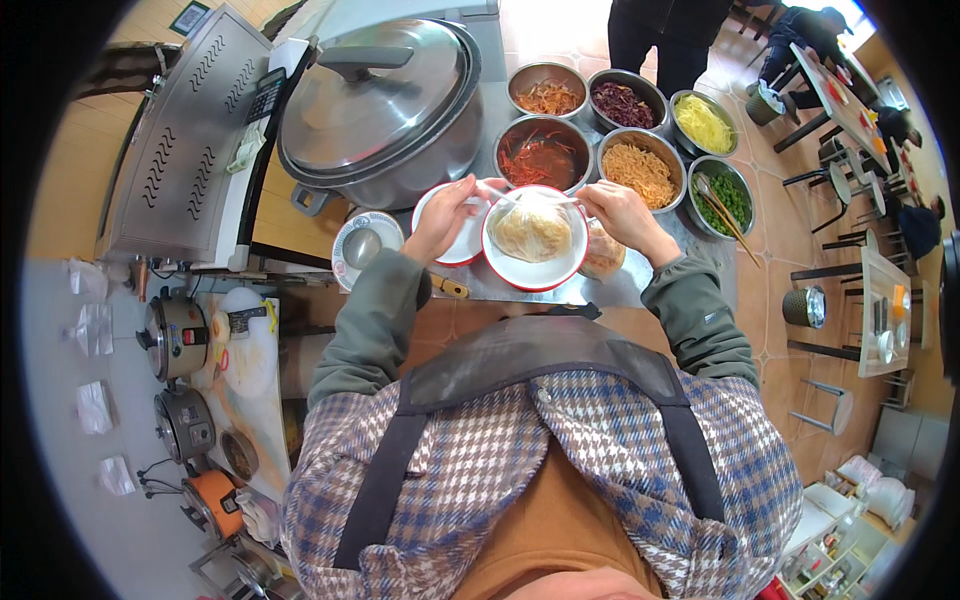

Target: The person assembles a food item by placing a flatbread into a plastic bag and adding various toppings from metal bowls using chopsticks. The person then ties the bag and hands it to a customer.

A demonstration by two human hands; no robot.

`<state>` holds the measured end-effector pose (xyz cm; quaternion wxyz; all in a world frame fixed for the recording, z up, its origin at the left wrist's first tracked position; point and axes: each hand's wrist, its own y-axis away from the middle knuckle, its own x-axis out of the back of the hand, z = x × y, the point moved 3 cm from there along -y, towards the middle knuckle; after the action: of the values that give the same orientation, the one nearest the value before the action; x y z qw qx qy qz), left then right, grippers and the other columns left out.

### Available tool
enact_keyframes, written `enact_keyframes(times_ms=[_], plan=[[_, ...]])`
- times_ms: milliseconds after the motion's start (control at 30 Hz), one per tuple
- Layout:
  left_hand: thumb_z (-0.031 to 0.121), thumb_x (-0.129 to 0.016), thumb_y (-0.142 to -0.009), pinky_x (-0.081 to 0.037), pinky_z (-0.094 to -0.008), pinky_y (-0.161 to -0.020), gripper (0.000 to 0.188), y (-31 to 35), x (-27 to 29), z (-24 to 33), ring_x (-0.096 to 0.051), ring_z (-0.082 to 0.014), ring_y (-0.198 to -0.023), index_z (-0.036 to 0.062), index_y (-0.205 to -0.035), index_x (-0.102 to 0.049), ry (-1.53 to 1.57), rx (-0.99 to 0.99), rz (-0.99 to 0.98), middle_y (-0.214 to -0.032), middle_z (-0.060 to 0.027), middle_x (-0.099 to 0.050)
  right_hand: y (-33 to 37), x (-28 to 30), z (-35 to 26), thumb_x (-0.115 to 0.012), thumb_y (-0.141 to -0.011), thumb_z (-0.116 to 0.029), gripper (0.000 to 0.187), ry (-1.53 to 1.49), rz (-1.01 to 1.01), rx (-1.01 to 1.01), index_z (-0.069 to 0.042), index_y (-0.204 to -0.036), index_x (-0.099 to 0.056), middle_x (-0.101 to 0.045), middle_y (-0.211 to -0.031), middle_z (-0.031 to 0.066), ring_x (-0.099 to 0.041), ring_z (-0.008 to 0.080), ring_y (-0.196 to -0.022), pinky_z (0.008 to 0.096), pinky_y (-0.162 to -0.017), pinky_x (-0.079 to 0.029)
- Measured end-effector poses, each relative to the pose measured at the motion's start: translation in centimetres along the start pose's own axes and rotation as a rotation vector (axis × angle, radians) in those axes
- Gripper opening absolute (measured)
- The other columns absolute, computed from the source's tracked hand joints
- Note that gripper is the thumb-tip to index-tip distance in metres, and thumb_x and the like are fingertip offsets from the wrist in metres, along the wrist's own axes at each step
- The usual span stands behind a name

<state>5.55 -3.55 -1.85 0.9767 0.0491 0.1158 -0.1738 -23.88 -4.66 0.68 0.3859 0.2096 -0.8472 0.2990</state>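
A clear plastic bag of pale food (533, 228), perhaps noodles, sits in a white red-rimmed bowl (533, 281) at the counter's near edge. My left hand (447, 218) pinches one twisted end of the bag. On the other side, my right hand (622, 212) is closed on the opposite end, so both ends stretch outward over the bowl. Partly behind my left hand lies another white red-rimmed dish (463, 247). Just right of the bowl, below my right hand, rests a second bagged portion of food (602, 252).
A big lidded steel pot (385, 110) stands at the left, with a patterned bowl (352, 240) before it. Several steel bowls, including orange shreds (638, 172) and chopped greens (722, 200) with chopsticks (738, 232), stand beyond. A person (668, 45) stands across the counter.
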Motion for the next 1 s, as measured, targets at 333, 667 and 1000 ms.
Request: enact_keyframes(times_ms=[333, 667, 1000], plan=[[0.022, -0.063, -0.1, -0.046, -0.024, -0.067, 0.025, -3.7, -5.9, 0.3, -0.057, -0.008, -0.076, -0.0012, -0.102, -0.074, -0.601, 0.027, -0.079, -0.082, -0.0003, -0.067, -7.3, -0.1, -2.3, -0.06, -0.089, -0.015, 0.029, -0.439, 0.131, -0.04, -0.009, -0.117, -0.064, -0.069, -0.101, 0.0127, -0.064, 0.0318, -0.095, 0.0401, -0.083, -0.052], [0.01, -0.058, -0.101, -0.051, -0.0186, -0.07, 0.023, -2.9, -4.3, 0.6, -0.063, -0.0064, -0.079, -0.0051, -0.117, -0.066, 0.109, 0.382, 0.017, -0.099, -0.0078, -0.071, -1.8, 0.4, -4.1, -0.061, -0.079, -0.018, 0.016, 0.437, 0.123, 0.433, -0.012, -0.093, -0.063, -0.056, -0.086, 0.001, -0.056, 0.0184, -0.091, 0.0325, -0.083, -0.045], [0.001, -0.076, -0.083, -0.056, -0.0299, -0.082, 0.019, -2.7, -4.8, 0.6, -0.069, -0.0168, -0.089, 0.0024, -0.099, -0.067, -0.277, 0.091, 0.114, -0.098, -0.0067, -0.07, -3.4, -0.8, -2.6, -0.055, -0.098, -0.018, 0.023, -0.25, 0.166, 0.116, -0.004, -0.108, -0.07, -0.07, -0.105, 0.0152, -0.063, 0.0323, -0.098, 0.0422, -0.086, -0.052]])
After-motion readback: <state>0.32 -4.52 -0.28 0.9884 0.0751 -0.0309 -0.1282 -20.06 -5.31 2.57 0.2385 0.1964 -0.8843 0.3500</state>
